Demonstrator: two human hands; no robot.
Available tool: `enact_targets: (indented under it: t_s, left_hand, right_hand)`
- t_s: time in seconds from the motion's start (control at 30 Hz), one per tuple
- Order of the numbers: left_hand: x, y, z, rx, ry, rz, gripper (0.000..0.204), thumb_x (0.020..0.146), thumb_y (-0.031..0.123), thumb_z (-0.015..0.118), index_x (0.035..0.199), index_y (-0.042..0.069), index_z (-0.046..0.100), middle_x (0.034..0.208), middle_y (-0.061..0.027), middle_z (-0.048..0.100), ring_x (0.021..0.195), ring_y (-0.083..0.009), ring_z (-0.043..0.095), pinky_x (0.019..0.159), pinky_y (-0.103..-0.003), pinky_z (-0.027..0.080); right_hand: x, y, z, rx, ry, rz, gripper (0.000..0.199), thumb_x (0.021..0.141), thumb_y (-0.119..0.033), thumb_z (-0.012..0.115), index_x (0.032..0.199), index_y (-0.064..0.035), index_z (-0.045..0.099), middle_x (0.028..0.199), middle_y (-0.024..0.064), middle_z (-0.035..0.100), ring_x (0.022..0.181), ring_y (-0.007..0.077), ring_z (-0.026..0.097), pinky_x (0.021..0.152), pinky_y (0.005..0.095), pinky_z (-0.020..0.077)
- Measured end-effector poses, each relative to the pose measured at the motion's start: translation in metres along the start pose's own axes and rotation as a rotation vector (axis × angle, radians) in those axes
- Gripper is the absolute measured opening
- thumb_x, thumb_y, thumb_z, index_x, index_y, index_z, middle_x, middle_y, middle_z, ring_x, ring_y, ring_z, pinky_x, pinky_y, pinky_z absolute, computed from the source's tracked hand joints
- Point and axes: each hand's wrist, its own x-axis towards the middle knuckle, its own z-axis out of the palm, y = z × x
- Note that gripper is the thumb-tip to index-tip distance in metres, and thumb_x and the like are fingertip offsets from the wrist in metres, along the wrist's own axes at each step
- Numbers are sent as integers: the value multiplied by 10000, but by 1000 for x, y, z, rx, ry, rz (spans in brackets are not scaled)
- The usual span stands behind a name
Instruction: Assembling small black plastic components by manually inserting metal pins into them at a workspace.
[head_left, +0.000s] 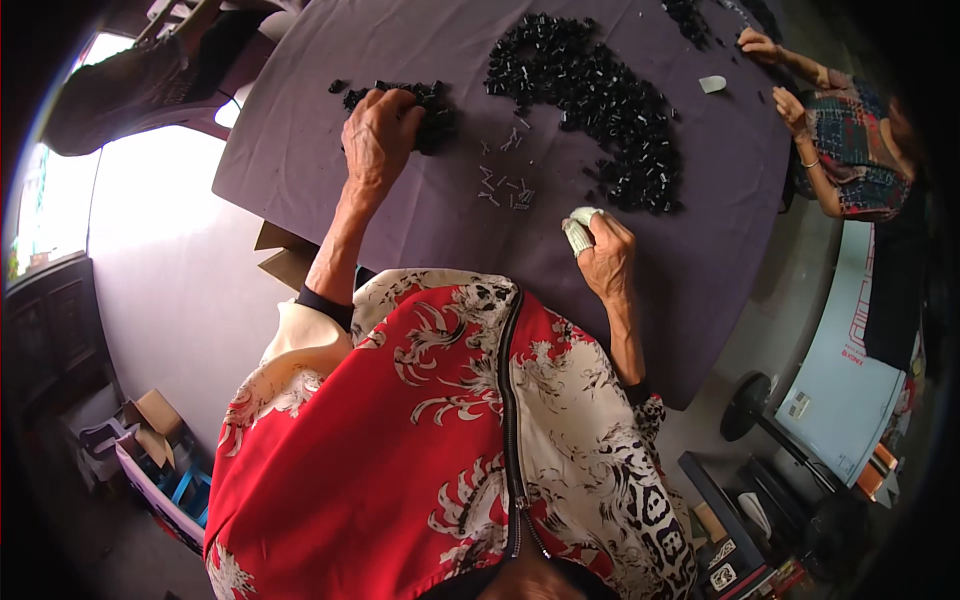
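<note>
The small heap of black parts [425, 110] lies at the far left of the purple tabletop [300, 150], and my left hand [380, 135] rests on it, its grip curled over the pieces. My right hand [600, 250] sits near the tabletop's near edge, its grip pinched around a pale ribbed piece [578, 230]. Between them lie small grey pins [505, 185]; beyond, a large black pile [600, 100].
</note>
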Motion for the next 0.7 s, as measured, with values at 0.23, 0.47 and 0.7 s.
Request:
enact_targets:
  t_s: [0.23,0.47,0.7]
  left_hand:
    - [-7,-1,-3,85,53,67,194,752,175,669,909,61,669,823,-97,621,769,-264,625,694,-354,490]
    - [-50,30,-8,-215,-32,423,160,718,52,673,876,60,646,828,-78,592,747,-237,584,645,-339,496]
    - [-96,35,3,-260,-231,482,197,699,82,684,887,68,626,904,-63,560,809,-241,521,694,-353,430]
  right_hand:
    - [-1,-2,8,-68,63,-12,131,755,-124,673,803,-33,592,732,94,611,640,277,588,590,367,476]
    - [-3,6,21,-206,141,-85,126,770,-119,640,768,-32,549,677,94,557,601,275,561,547,366,453]
    - [-1,3,23,-222,183,-105,128,773,-120,631,750,-34,540,662,87,535,582,263,548,527,364,443]
